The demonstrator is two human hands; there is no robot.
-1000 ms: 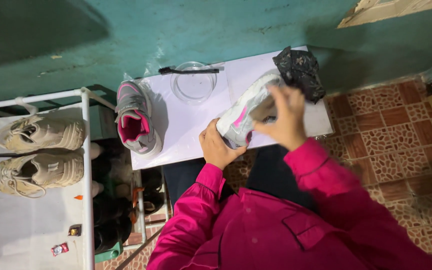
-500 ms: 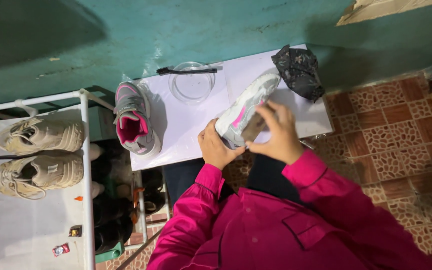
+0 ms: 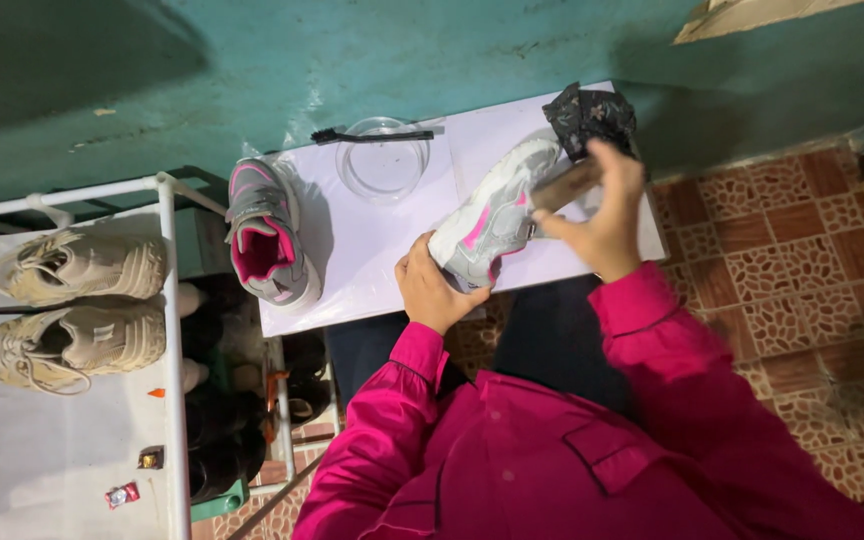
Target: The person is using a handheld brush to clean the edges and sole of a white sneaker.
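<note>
White table (image 3: pixel 382 250): clear glass bowl (image 3: pixel 383 160) with black brush (image 3: pixel 372 135) across its rim; grey-pink sneaker (image 3: pixel 267 232) at its left edge; dark crumpled cloth (image 3: pixel 592 115) at its far right corner; two beige sneakers (image 3: pixel 72 310) on a white rack (image 3: pixel 165 300) left of it.

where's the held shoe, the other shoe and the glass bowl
held shoe (image 3: pixel 497 215), head view, on its grey and pink side
other shoe (image 3: pixel 264 245), head view, on its pink lining
glass bowl (image 3: pixel 384 165), head view, on its clear bottom

Light falls evenly and fairly bright on the white table (image 3: pixel 372 260), which glares slightly. Beyond it, broad soft shadows darken the teal wall (image 3: pixel 202 80). The picture is sharp, with corners dimming away from the table.
</note>
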